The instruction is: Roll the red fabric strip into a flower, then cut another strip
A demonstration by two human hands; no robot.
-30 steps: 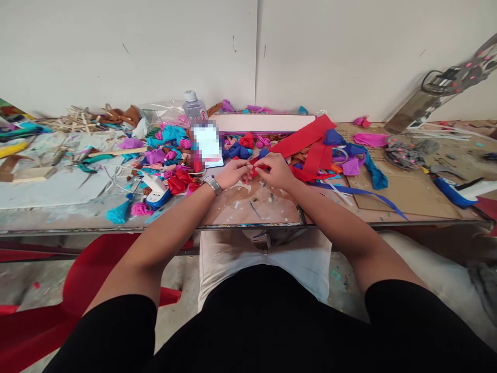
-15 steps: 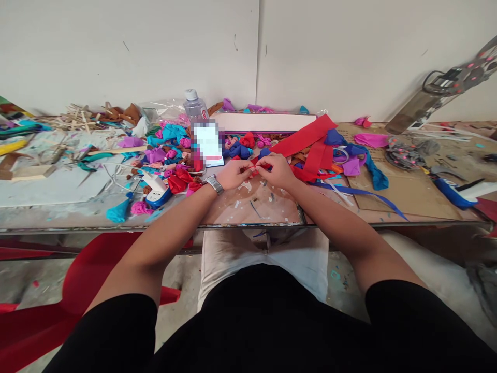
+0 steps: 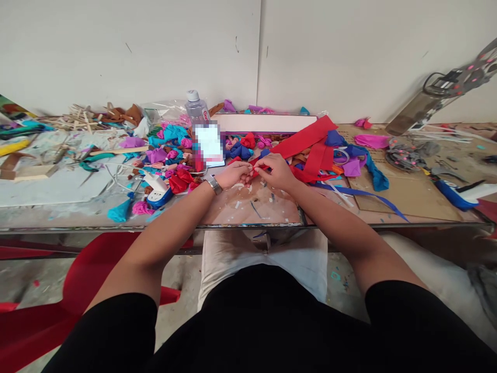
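Both hands meet over the near middle of the table, pinching the end of a red crepe paper strip [image 3: 305, 139]. My left hand [image 3: 234, 175], with a metal watch [image 3: 213, 183] on its wrist, has its fingers closed on the strip's tip. Thumb and forefinger of my right hand [image 3: 277, 172] pinch the same strip just beside it. From there the strip runs back to the right over a heap of coloured paper pieces. The small part between the fingertips is mostly hidden. A lit phone [image 3: 209, 142] leans beyond my left hand.
Twisted paper rosettes [image 3: 180, 181] lie left of the hands. A power socket block [image 3: 158, 192], a water bottle [image 3: 197, 108] and pliers [image 3: 95, 159] are also on the left. Cardboard [image 3: 407, 194], a blue ribbon [image 3: 365, 192] and a dark bottle [image 3: 413, 106] are on the right.
My left fingers have curled further, with the lower ones now showing under the pinch. My right hand has barely shifted, and the red strip lies as before.
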